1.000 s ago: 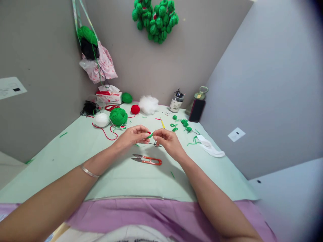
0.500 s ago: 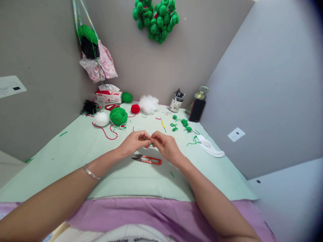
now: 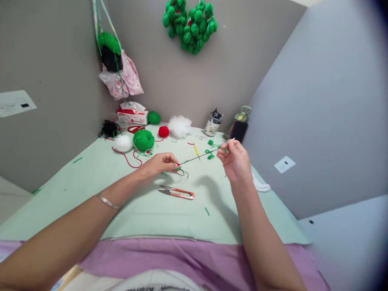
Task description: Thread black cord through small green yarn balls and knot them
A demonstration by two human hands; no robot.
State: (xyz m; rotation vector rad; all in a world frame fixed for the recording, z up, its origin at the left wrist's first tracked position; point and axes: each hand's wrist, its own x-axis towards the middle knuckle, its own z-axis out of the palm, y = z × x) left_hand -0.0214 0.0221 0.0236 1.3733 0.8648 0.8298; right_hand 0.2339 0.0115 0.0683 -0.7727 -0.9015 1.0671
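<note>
My left hand [image 3: 160,163] is pinched on a small green crocheted piece [image 3: 178,167] just above the pale green table [image 3: 91,190]. My right hand [image 3: 235,159] is raised to the right, fingers pinched on a needle with a dark thread [image 3: 198,157] running taut from it back to the piece. A loop of loose dark thread lies under the piece. Red thread snips [image 3: 177,192] lie on the table in front of my hands.
At the back lie a green yarn ball [image 3: 143,139], a white ball [image 3: 123,143], a red ball [image 3: 163,131], white stuffing [image 3: 180,125], a tissue box [image 3: 132,116], a jar [image 3: 212,126] and a dark phone [image 3: 238,131]. Small green crocheted pieces [image 3: 212,147] lie near my right hand. A green crocheted bunch [image 3: 189,24] hangs on the wall.
My right hand has pulled away from the left, up and to the right, drawing the thread out taut. My left hand has stayed in place with the green piece.
</note>
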